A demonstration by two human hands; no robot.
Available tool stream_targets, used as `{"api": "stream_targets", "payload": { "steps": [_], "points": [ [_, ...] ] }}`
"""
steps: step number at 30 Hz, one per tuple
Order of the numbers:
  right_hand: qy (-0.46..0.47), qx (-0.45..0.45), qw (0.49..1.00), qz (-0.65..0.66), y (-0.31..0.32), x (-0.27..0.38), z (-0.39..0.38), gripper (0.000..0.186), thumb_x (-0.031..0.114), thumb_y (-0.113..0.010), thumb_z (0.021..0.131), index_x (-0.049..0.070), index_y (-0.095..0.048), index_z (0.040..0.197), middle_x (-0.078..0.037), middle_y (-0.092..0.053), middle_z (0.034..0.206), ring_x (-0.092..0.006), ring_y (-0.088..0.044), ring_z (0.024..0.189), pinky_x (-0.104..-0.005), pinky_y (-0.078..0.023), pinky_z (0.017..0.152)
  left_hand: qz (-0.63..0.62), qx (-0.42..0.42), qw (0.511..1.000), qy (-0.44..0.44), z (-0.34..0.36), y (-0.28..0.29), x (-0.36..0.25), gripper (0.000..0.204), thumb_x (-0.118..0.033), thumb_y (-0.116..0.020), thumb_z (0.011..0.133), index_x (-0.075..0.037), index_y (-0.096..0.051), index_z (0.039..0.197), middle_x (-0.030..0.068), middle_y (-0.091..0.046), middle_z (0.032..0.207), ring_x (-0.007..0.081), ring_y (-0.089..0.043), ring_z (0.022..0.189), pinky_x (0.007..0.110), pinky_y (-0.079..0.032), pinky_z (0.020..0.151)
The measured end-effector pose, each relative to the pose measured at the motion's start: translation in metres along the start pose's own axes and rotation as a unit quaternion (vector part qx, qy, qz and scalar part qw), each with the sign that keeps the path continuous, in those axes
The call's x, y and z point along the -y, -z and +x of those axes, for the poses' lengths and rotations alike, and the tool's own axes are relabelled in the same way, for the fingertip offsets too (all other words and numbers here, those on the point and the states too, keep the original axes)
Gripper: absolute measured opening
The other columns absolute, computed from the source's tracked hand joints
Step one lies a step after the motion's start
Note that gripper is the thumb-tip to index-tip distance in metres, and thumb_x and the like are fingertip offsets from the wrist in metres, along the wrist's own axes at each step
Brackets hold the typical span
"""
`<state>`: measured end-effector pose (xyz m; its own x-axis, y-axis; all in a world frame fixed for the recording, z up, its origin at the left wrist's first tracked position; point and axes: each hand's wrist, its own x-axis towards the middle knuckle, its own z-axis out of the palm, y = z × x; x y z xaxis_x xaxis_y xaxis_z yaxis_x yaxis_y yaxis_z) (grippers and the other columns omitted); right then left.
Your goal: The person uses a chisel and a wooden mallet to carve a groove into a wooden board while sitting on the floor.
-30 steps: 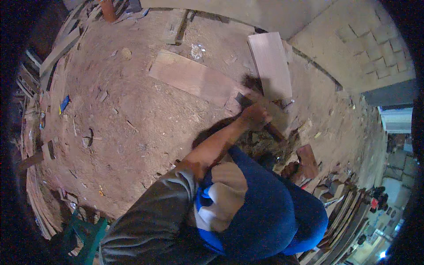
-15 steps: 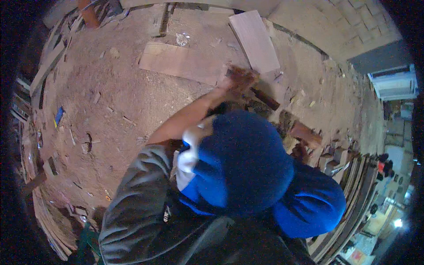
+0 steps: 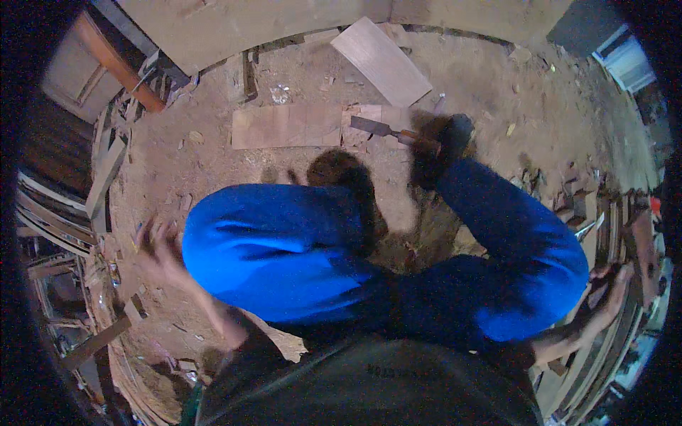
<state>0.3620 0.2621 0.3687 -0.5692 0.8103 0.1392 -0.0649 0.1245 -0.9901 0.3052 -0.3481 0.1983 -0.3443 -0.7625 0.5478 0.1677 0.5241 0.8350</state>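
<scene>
My left hand (image 3: 162, 248) is out to the left beside my bent blue-trousered knee. Motion blurs it, but its fingers look spread and nothing shows in them. Far to the right, my right hand (image 3: 612, 284) is by a stack of long boards (image 3: 604, 341); its fingers are too dark to read. Ahead of me lies a chisel (image 3: 387, 130), its flat blade pointing left and its wooden handle close to my dark right foot (image 3: 451, 138). The blade overlaps the right end of a flat board (image 3: 288, 128). Neither hand touches the chisel.
A second pale board (image 3: 383, 60) lies slanted farther ahead. Wood scraps and dust litter the dirt floor. Stacked timber (image 3: 53, 213) lines the left side, near an orange-brown upright plank (image 3: 121, 64). A white-framed object (image 3: 625, 60) stands at the far right.
Both hands have drawn away from the work area, the left to the far left and the right outward. The chisel now lies plainly in view. My view has shifted, showing both knees.
</scene>
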Motion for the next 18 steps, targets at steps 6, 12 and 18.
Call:
{"api": "stream_targets", "payload": {
  "steps": [6,12,18],
  "points": [
    [0.010,0.153,0.982,0.114,0.003,0.003,-0.012,0.029,0.030,-0.049,0.098,0.002,-0.052,0.103,-0.006,-0.045,0.086,-0.0182,-0.043,0.083,-0.0314,-0.034,0.076,-0.254,0.112,0.954,-0.117,-0.025,0.015,-0.161,0.030,-0.023,-0.057,0.080,0.001,-0.058,0.098,0.0141,-0.056,0.103,0.0280,-0.055,0.092,0.035,-0.048,0.075],
    [-0.159,0.209,0.965,0.019,-0.063,-0.072,-0.032,0.020,0.027,-0.049,0.097,0.007,-0.053,0.099,-0.001,-0.046,0.076,-0.0115,-0.041,0.065,-0.0279,-0.031,0.057,-0.256,0.505,0.703,0.430,-0.232,-0.206,-0.150,0.015,-0.014,-0.061,0.085,-0.008,-0.061,0.099,-0.0004,-0.056,0.082,0.0104,-0.052,0.074,0.025,-0.042,0.066],
    [-0.212,0.276,0.923,-0.165,-0.107,-0.200,-0.029,0.015,0.026,-0.050,0.096,0.012,-0.055,0.096,0.003,-0.045,0.066,-0.0059,-0.039,0.049,-0.0245,-0.028,0.041,-0.260,0.536,0.598,0.537,-0.344,-0.306,-0.046,0.035,-0.038,-0.058,0.091,-0.012,-0.056,0.114,0.0014,-0.060,0.100,0.0153,-0.057,0.084,0.032,-0.045,0.065]
  ]
}}
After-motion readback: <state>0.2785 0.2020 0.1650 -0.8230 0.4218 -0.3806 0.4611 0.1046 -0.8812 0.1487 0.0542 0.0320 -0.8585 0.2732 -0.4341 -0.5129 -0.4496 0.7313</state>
